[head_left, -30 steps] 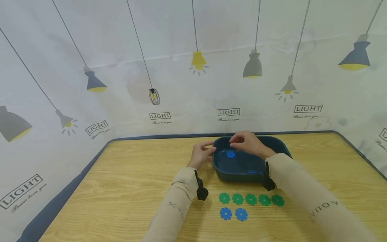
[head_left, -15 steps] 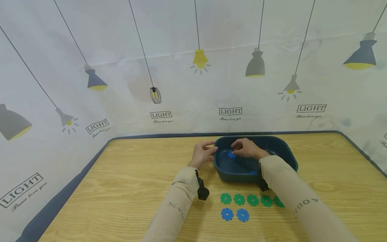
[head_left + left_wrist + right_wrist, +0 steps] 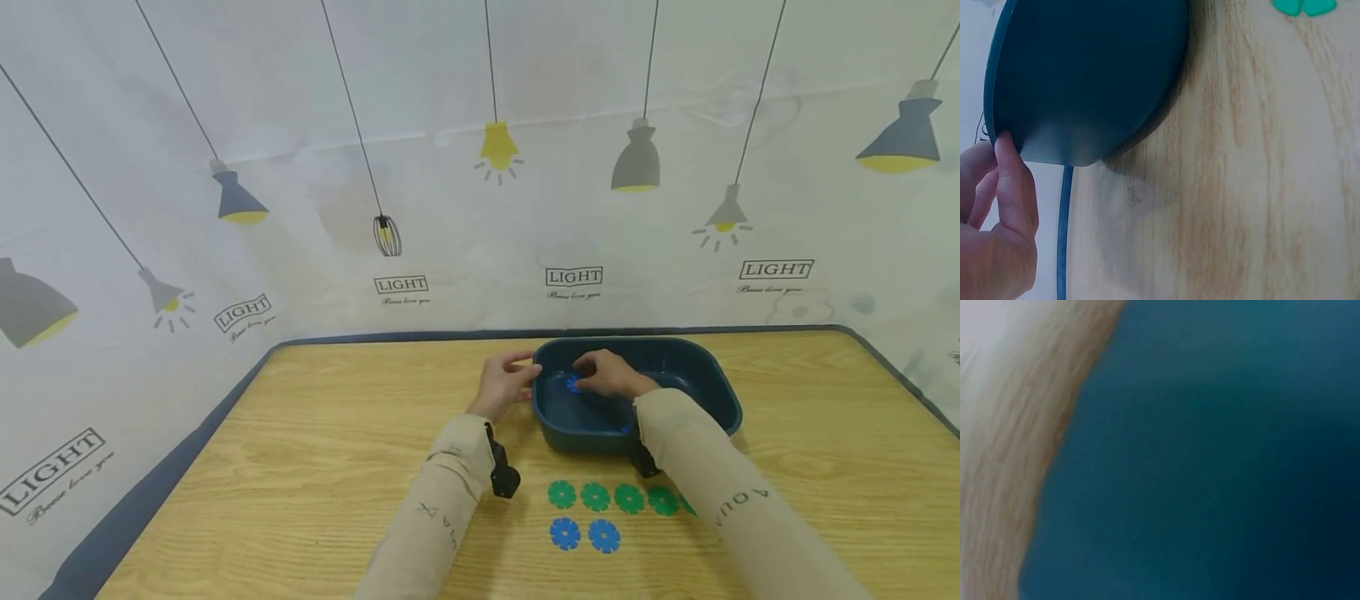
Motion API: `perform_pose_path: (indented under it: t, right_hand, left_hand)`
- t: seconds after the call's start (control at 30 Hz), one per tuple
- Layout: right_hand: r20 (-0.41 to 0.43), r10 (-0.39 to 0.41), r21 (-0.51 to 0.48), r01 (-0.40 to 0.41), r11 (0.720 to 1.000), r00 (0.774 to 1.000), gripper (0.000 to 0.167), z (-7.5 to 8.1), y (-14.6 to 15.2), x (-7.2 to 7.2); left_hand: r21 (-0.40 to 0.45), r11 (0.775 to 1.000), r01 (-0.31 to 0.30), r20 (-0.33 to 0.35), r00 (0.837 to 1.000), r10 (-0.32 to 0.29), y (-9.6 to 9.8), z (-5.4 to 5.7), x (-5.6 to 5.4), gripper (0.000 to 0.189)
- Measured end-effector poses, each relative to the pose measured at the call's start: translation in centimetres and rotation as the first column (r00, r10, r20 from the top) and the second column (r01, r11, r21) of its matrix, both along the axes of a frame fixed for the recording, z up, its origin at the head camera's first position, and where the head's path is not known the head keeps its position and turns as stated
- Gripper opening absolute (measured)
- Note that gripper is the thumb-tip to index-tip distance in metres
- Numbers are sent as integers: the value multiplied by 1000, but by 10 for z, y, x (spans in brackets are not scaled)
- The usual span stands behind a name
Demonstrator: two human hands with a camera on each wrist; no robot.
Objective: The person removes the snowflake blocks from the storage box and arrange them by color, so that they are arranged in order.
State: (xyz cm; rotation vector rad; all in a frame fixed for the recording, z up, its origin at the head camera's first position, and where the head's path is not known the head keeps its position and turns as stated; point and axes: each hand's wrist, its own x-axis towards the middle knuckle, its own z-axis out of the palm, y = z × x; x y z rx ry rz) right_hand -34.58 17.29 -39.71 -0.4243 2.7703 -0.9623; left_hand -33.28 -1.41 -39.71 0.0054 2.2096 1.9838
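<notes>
A dark teal plastic basin [image 3: 585,437] stands near the table's back edge. At its left end my left hand [image 3: 501,387] grips the rim; in the left wrist view the left hand [image 3: 1007,231] has its thumb and fingers either side of the wall. My right hand [image 3: 609,373] reaches inside, fingers curled, pinching the edge of a blue snowflake disc [image 3: 573,384] near the basin floor and partly covering it. Another blue disc [image 3: 626,428] shows as a sliver by the basin's near wall. The right wrist view is filled by the blurred basin wall [image 3: 1179,487].
On the wooden table [image 3: 337,467], in front of the basin, lies a row of several green snowflake discs [image 3: 596,497], its right end hidden by the right sleeve. Below it are two blue snowflake discs [image 3: 565,533]. A lamp-printed cloth [image 3: 465,208] hangs behind.
My right hand has lowered into the basin down to the blue disc, and its forearm has swung left over the green row. My left hand has stayed at the rim.
</notes>
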Motion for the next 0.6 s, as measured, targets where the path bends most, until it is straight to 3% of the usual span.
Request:
perform_pose_path:
  t: [0.6]
  right_hand:
    - [63,64,57,-67,996,996,35,1,-6,-3]
  left_hand:
    - [-3,1000,-3,11,1000,3,-1,0,0,31]
